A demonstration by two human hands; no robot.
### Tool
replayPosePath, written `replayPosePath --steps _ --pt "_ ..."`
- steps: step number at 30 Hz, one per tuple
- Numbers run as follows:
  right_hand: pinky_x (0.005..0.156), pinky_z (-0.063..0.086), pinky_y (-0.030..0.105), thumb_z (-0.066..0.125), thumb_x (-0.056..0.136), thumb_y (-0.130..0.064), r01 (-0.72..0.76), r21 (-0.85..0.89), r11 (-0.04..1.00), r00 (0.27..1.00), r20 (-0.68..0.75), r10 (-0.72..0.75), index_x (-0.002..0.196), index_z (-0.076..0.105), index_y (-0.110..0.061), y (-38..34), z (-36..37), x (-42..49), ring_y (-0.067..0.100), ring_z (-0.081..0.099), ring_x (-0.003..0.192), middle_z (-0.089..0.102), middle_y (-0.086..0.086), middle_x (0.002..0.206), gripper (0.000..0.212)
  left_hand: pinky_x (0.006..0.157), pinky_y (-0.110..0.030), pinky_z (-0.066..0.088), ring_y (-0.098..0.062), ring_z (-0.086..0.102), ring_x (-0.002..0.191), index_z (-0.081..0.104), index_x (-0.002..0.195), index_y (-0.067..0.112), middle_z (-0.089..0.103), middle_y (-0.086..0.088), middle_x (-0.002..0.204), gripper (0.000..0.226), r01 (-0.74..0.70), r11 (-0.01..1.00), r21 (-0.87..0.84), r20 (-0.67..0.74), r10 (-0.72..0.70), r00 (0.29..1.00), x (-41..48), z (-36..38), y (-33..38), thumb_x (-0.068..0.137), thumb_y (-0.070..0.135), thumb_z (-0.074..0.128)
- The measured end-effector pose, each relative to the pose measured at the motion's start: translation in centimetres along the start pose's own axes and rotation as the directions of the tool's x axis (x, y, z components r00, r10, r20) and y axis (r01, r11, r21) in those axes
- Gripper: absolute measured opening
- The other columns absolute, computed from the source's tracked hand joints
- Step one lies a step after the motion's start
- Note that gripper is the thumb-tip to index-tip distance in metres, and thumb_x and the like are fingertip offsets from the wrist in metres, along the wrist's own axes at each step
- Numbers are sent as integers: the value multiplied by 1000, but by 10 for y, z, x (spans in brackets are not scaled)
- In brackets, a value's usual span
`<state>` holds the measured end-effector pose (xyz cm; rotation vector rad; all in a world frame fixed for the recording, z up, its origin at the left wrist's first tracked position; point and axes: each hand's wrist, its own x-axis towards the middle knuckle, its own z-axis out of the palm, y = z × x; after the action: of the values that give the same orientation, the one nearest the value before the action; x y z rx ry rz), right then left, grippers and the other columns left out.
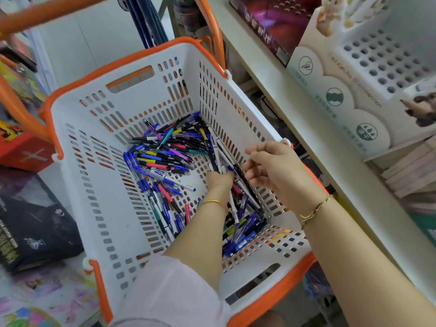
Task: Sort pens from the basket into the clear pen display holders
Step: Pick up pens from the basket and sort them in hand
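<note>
White slotted plastic forms the orange-rimmed basket (pixel 94 208), with a white shelf (pixel 306 119) on its right. Loose pens (pixel 160 156) cover its floor. Reaching down inside, the left hand (pixel 219 179) closes around a bundle of pens by the right wall. The right hand (pixel 271 168) hovers just beside it, fingers loosely curled, holding nothing.

I see a long white shelf (pixel 313 128) along the right. On it stand a white perforated pen display box (pixel 377 64) and, toward its far end, a dark red printed box (pixel 278 17).
</note>
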<state>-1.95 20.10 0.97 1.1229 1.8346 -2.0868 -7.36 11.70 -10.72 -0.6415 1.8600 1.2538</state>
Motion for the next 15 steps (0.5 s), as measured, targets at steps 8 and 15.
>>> replayPosePath --steps 8,15 --pt "45 48 21 42 98 -1 29 1 1000 1000 10 -29 103 55 -3 -10 10 -9 14 55 49 58 9 70 14 88 -39 43 -37 51 120 31 137 -5 50 -16 126 58 24 990 -137 85 -12 996 0 -31 0 92 15 62" --pt "46 49 21 43 98 0 59 0 998 998 24 -59 103 56 -3 -20 21 -20 14 55 49 59 9 70 14 62 -34 53 -23 60 69 45 127 -8 58 -17 87 47 -137 902 -409 0 150 989 -15 -71 25 88 8 66"
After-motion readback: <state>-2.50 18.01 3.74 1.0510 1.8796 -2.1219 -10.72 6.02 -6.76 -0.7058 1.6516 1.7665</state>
